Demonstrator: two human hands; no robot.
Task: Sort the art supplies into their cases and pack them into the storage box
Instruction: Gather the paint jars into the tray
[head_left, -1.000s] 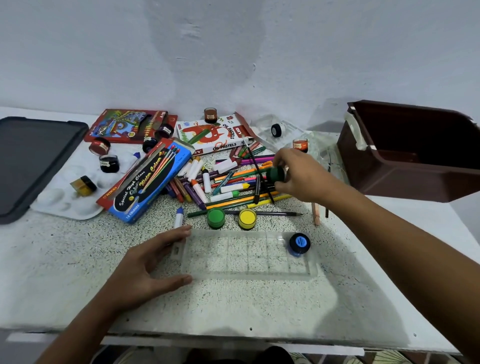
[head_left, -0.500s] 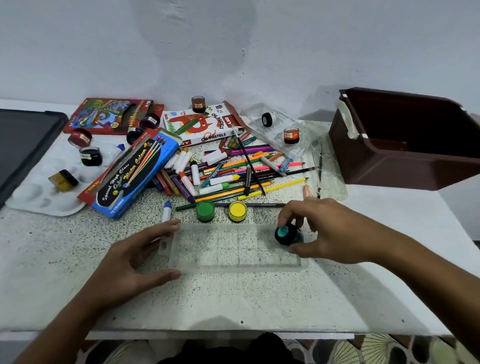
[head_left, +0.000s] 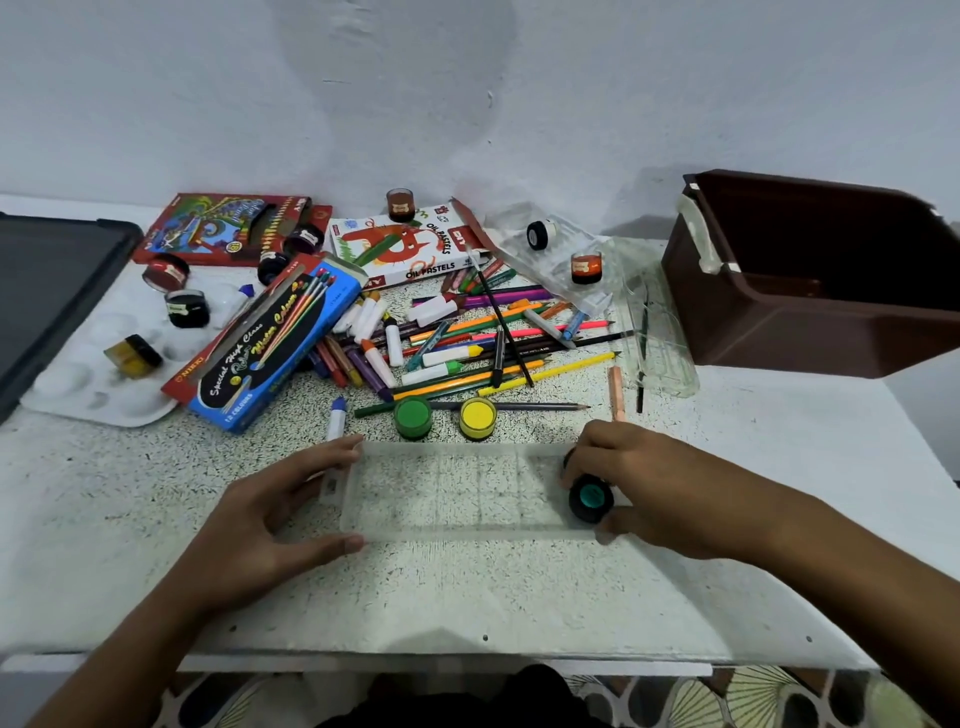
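Note:
A clear plastic tray (head_left: 457, 488) with a grid of cells lies on the table in front of me. My left hand (head_left: 270, 514) rests at its left end, thumb and fingers straight along the edges. My right hand (head_left: 660, 488) grips a small black paint pot with a teal lid (head_left: 589, 498) at the tray's right end. A second dark pot is partly hidden under my right fingers. A green pot (head_left: 413, 415) and a yellow pot (head_left: 478, 417) stand just behind the tray. The brown storage box (head_left: 810, 317) stands open at the right.
A heap of coloured pencils, pastels and brushes (head_left: 467, 343) lies behind the pots. A blue water-colour box (head_left: 270, 343), an oil pastels box (head_left: 405, 249), a red pencil box (head_left: 228, 228), a white palette (head_left: 98, 374) with paint pots and a dark tablet (head_left: 47, 291) sit to the left.
My right hand picked the teal-lidded pot out of the pencil heap and brought it down to the tray's right end. My left hand stayed at the tray's left end.

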